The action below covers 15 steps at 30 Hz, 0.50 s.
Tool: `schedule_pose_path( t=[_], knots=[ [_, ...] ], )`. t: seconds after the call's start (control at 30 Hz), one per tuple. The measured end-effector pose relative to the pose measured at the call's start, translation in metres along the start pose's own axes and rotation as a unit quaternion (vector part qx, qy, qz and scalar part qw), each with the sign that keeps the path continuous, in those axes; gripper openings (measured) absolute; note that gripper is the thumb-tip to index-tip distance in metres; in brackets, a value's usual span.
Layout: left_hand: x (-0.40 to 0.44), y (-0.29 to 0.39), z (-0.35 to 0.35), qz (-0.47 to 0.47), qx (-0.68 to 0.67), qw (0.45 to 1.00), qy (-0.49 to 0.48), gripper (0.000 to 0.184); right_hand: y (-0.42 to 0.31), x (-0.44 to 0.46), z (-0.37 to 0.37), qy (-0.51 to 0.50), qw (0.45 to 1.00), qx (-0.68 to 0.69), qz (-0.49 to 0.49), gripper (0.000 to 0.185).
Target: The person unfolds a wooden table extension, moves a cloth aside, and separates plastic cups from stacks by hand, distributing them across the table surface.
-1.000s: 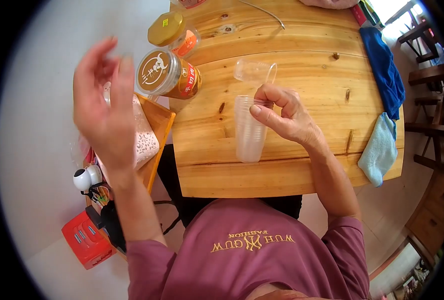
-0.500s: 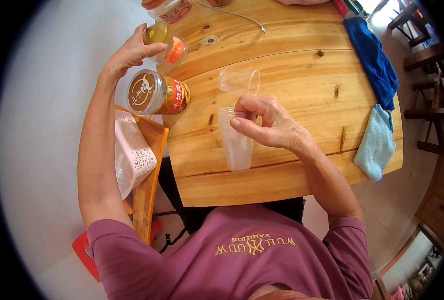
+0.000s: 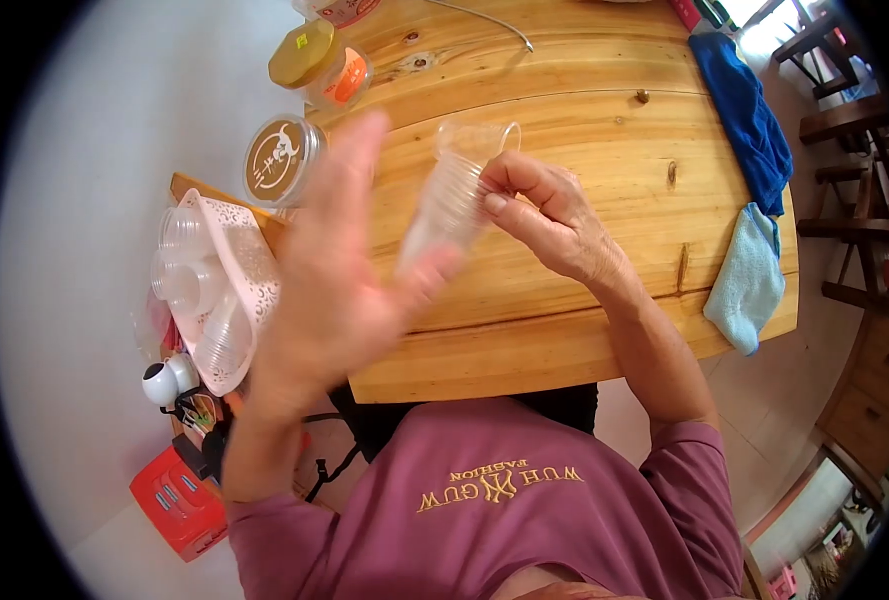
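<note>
The stack of clear cups (image 3: 443, 208) slants above or on the wooden surface (image 3: 585, 340), which of these I cannot tell, its mouth end overlapping 1 loose cup (image 3: 473, 136) in view. The right hand (image 3: 555, 222) has its grip pinched on the stack's rims, thumb against finger. The left hand (image 3: 340, 275) is blurred, thumb and fingers apart, in front of the stack's lower end; contact cannot be told.

The cups look light, thin and slick, likely to dent under a hard squeeze. The nested rims should be stiffest, so hold there and support the base lightly.

Against 0.5 seconds ago, the left hand has left the gold-lidded jar (image 3: 310, 60), and the stack's base has swung toward the person's left.
</note>
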<state>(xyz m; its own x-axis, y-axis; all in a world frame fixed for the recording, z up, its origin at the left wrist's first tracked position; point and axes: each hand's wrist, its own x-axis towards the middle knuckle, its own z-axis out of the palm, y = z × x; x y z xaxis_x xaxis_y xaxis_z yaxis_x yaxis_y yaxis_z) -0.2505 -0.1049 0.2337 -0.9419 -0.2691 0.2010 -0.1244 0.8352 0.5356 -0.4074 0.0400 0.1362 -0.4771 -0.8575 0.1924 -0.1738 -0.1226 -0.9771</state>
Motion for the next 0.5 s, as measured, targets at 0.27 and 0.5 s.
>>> schedule_pose_path(
  t=[0.27,0.5],
  knots=[
    [-0.026,-0.016,0.076,-0.246,-0.324,0.912,-0.054,0.099,0.003,-0.002,0.003,-0.063,0.998,-0.014,-0.020,0.017],
    [-0.027,-0.015,0.091,-0.262,-0.487,0.833,0.016,0.073,-0.001,0.000,-0.008,-0.084,0.995,-0.044,-0.011,0.017]
  ],
)
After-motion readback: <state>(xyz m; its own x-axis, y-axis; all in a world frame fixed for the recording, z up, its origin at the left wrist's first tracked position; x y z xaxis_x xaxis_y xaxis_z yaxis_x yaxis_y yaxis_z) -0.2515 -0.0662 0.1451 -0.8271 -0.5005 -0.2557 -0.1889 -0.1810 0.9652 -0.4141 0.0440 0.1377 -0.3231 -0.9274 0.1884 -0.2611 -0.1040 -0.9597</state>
